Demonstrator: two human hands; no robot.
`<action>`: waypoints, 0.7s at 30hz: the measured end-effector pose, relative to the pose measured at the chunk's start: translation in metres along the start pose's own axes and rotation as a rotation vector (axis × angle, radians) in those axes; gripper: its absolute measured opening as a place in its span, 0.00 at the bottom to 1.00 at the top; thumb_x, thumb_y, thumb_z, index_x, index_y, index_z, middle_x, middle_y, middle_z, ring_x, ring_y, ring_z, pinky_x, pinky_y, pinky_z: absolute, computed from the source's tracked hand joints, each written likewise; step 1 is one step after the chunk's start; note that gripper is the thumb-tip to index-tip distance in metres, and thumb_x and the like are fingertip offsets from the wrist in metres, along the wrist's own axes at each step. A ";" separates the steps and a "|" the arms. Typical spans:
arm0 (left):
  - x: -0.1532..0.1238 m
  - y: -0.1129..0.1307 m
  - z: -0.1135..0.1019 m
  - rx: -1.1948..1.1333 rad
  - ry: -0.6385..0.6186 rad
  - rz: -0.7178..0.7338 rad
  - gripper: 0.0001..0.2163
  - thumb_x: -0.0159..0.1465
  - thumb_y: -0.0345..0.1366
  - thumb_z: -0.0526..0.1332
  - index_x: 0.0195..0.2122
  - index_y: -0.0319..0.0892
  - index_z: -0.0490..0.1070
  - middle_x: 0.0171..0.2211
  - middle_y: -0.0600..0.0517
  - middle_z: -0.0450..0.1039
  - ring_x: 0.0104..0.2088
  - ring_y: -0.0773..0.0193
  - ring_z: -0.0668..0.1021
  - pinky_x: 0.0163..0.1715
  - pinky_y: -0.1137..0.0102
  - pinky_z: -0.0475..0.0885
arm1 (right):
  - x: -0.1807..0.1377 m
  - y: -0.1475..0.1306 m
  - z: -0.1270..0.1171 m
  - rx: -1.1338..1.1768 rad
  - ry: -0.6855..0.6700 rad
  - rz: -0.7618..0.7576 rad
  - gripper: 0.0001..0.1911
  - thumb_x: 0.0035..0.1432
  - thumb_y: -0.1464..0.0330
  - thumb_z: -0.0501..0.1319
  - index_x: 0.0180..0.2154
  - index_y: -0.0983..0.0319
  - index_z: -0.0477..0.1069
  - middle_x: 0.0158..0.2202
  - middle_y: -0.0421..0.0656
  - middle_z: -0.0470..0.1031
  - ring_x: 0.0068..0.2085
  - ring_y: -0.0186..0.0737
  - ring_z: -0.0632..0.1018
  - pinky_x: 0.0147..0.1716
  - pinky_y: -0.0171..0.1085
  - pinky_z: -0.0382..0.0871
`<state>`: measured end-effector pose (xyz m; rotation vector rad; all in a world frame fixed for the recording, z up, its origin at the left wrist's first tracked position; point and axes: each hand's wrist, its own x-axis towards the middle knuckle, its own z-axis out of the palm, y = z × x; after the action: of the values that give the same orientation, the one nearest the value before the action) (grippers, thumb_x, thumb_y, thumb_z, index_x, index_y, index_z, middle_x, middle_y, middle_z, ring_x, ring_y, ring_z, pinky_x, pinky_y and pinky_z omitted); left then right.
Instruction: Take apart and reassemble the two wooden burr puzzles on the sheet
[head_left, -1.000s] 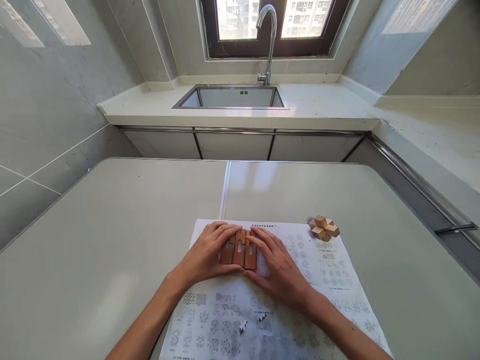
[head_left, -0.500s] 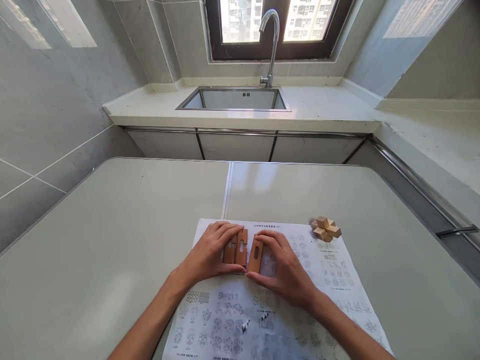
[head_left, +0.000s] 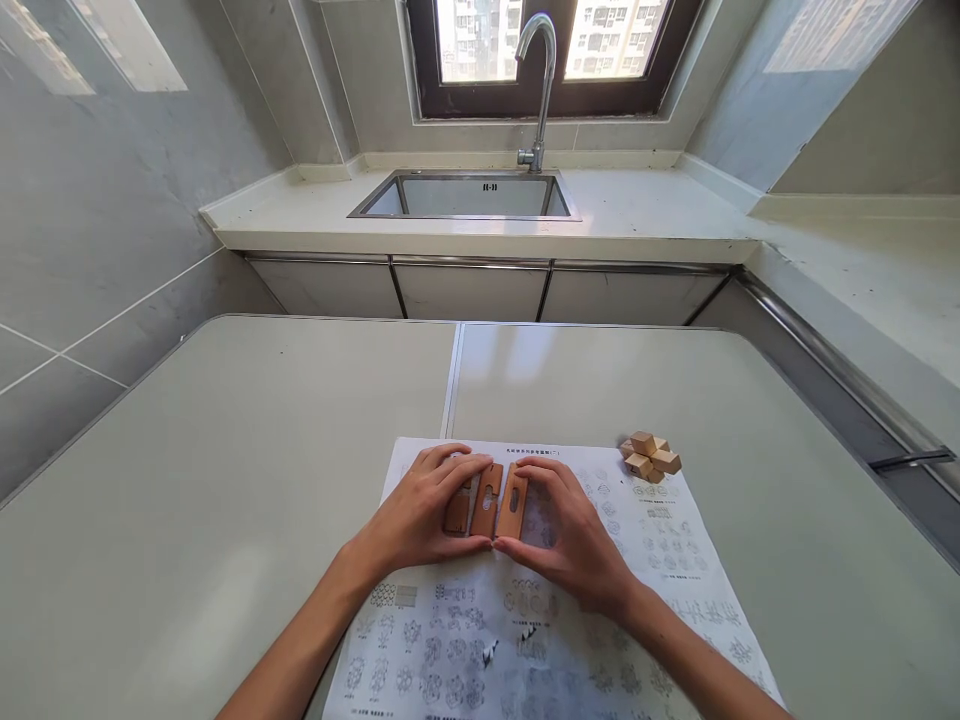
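Three flat reddish-brown wooden puzzle pieces stand side by side on a printed sheet (head_left: 570, 610). My left hand (head_left: 420, 505) spans the middle notched piece (head_left: 486, 500), thumb at its near end and fingertips at its far end. Partly hidden under that hand's fingers is the left piece (head_left: 456, 512). My right hand (head_left: 566, 525) pinches the right piece (head_left: 513, 500) at its two ends; a long slot shows in its face. The middle piece leans slightly, with a narrow gap on either side of it.
An interlocking wooden burr puzzle (head_left: 651, 458) sits at the sheet's upper right corner. The sheet lies on a pale table (head_left: 225, 500) with a seam down its middle. Beyond are a counter (head_left: 660, 205), a sink (head_left: 480, 200) and a tap (head_left: 541, 90).
The middle piece has come away from the left one and tilted toward the right piece, moved by my left hand. The right hand holds almost the same place.
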<state>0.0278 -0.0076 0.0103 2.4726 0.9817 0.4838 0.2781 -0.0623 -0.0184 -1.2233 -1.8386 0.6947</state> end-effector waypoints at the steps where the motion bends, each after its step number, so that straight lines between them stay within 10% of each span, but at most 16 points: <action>1: 0.000 0.000 0.000 -0.001 0.000 0.001 0.40 0.60 0.48 0.74 0.70 0.52 0.58 0.64 0.46 0.71 0.67 0.44 0.67 0.66 0.52 0.68 | 0.000 0.000 0.000 0.005 -0.003 0.002 0.32 0.59 0.59 0.74 0.60 0.55 0.66 0.61 0.53 0.70 0.63 0.58 0.73 0.62 0.57 0.73; 13: 0.001 0.008 -0.003 0.014 -0.001 0.069 0.43 0.59 0.38 0.71 0.73 0.51 0.53 0.70 0.46 0.65 0.72 0.43 0.62 0.70 0.49 0.64 | 0.001 -0.001 -0.001 0.029 0.000 -0.003 0.32 0.58 0.60 0.75 0.60 0.54 0.66 0.61 0.52 0.70 0.63 0.59 0.73 0.62 0.59 0.73; 21: 0.001 0.006 0.003 0.060 0.067 0.037 0.22 0.62 0.45 0.71 0.53 0.46 0.69 0.68 0.42 0.66 0.72 0.42 0.61 0.68 0.48 0.67 | 0.002 -0.002 0.000 0.041 0.004 0.000 0.32 0.59 0.59 0.75 0.60 0.54 0.66 0.61 0.53 0.70 0.63 0.59 0.73 0.62 0.59 0.73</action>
<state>0.0332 -0.0117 0.0114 2.5466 0.9918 0.5602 0.2769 -0.0616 -0.0163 -1.1970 -1.8128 0.7259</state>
